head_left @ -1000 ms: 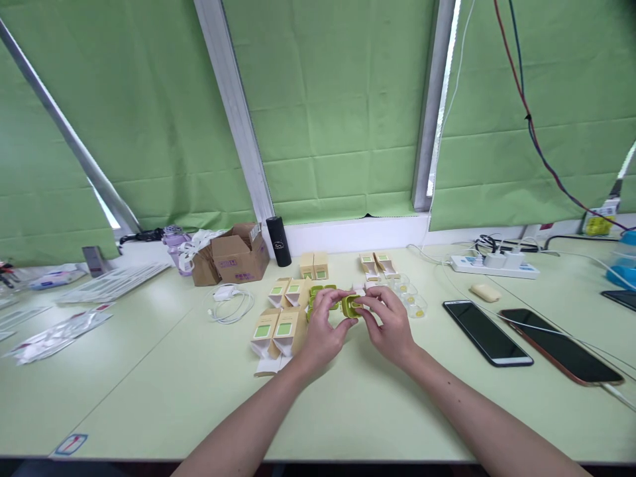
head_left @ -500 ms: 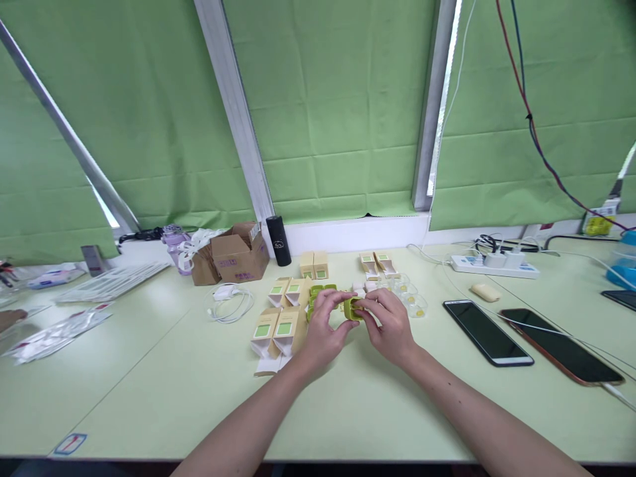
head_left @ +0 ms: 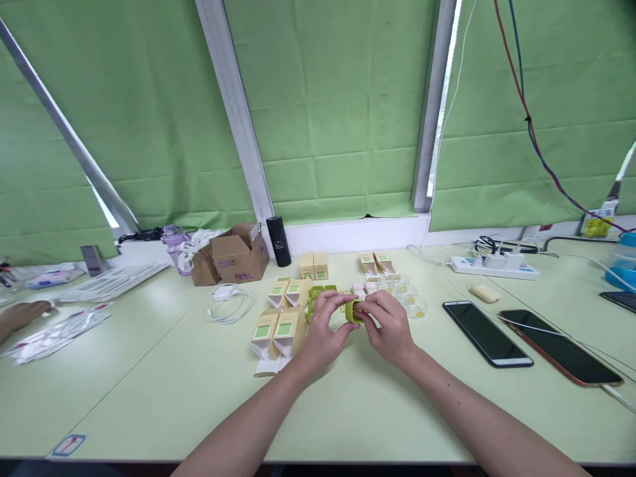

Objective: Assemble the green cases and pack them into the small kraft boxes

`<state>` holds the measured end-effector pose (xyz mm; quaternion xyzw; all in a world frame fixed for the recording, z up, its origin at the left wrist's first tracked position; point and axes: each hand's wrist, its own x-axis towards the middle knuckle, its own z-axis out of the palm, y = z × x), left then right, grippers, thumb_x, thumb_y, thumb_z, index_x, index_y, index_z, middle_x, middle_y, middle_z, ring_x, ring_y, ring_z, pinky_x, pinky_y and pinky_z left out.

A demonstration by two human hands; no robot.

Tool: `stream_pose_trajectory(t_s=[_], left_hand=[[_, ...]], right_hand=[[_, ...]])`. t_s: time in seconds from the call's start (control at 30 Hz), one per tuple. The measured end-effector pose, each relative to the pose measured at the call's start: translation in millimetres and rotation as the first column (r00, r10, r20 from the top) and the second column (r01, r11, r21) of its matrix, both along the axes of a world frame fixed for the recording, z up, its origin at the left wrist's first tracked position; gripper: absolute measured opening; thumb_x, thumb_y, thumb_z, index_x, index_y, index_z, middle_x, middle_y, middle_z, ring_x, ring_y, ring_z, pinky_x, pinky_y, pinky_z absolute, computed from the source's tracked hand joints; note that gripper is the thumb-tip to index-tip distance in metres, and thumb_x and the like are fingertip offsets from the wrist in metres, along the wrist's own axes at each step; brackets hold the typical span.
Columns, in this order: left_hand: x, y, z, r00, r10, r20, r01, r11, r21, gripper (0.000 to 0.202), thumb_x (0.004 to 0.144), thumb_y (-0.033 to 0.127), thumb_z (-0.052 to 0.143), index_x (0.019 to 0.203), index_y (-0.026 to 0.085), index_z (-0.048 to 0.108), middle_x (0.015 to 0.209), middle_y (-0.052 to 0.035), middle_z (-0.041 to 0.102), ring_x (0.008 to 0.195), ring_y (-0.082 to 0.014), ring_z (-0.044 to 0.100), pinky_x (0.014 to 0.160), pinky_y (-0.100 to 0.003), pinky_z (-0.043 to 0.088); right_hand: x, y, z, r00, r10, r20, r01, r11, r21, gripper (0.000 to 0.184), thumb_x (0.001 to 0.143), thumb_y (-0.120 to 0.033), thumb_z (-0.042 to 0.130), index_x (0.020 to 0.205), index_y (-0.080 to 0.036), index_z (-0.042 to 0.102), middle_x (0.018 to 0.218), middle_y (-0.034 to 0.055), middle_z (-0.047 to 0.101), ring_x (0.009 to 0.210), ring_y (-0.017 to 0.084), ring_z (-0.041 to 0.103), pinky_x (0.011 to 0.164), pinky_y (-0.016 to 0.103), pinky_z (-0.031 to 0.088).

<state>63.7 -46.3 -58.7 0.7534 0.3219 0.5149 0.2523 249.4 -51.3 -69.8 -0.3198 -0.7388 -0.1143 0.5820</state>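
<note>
Over the middle of the table, my left hand grips a small olive-green case by its outside, thumb below and fingers above. My right hand is closed at the case's open side, with its fingertips at or just inside the rim; whether they pinch anything else is hidden. Behind my left hand more green cases are partly covered. Open cream cartons with green labels lie to the left. Clear plastic cups with yellow spots and small whitish pieces lie beyond my right hand.
Two phones and a cream oval object lie at right, before a power strip. A coiled white charger, a cardboard box and a black cylinder stand left. Another person's hand rests far left near plastic bags.
The green case has turned slightly between my hands, which stay almost in place. At the far left, the other person's hand has come further into view.
</note>
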Motion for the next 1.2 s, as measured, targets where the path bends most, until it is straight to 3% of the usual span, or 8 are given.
stream_pose_trajectory(t_s=[0.73,0.87,1.03,1.2], left_hand=[[-2.0,1.2,-1.5,1.0,-0.008,-0.018,0.007,1.0,-0.011,0.047,0.086,0.014,0.081,0.129,0.034,0.075,0.128,-0.0076,0.057,0.128,-0.0293,0.059,0.115,-0.05,0.049],[-3.6,0.3,2.5,1.0,-0.014,-0.023,0.015,1.0,0.015,0.046,0.087,0.014,0.079,0.129,0.032,0.075,0.128,-0.0087,0.058,0.129,-0.0302,0.058,0.113,-0.049,0.05],[-6.4,1.0,7.7,1.0,-0.019,0.003,0.019,0.999,0.036,0.044,0.09,0.018,0.078,0.131,0.031,0.073,0.128,-0.0094,0.059,0.129,-0.0292,0.059,0.113,-0.047,0.051],[-6.9,2.7,8.0,0.999,0.043,0.026,-0.043,0.999,0.003,0.044,0.088,0.018,0.08,0.13,0.031,0.074,0.127,-0.0081,0.059,0.127,-0.0271,0.062,0.113,-0.044,0.051]], right_hand=[[0.5,4.3,-1.6,0.998,0.056,0.035,-0.056,0.998,0.009,0.019,0.101,-0.007,0.061,0.105,-0.022,0.073,0.082,0.0037,0.064,0.075,0.02,0.058,0.064,0.032,0.045],[1.8,4.5,-0.6,0.995,0.096,0.039,-0.096,0.995,0.02,0.023,0.1,-0.008,0.062,0.115,-0.024,0.072,0.086,0.0046,0.068,0.078,0.021,0.062,0.066,0.034,0.049],[3.7,1.1,1.1,0.987,0.153,0.051,-0.154,0.988,0.007,0.044,0.099,-0.006,0.058,0.137,-0.027,0.065,0.1,0.0079,0.073,0.085,0.024,0.066,0.071,0.038,0.055],[5.1,-2.6,0.5,0.991,0.136,-0.008,-0.136,0.99,-0.033,0.052,0.097,-0.01,0.059,0.146,-0.027,0.057,0.121,0.0133,0.071,0.107,0.03,0.07,0.079,0.044,0.063]])
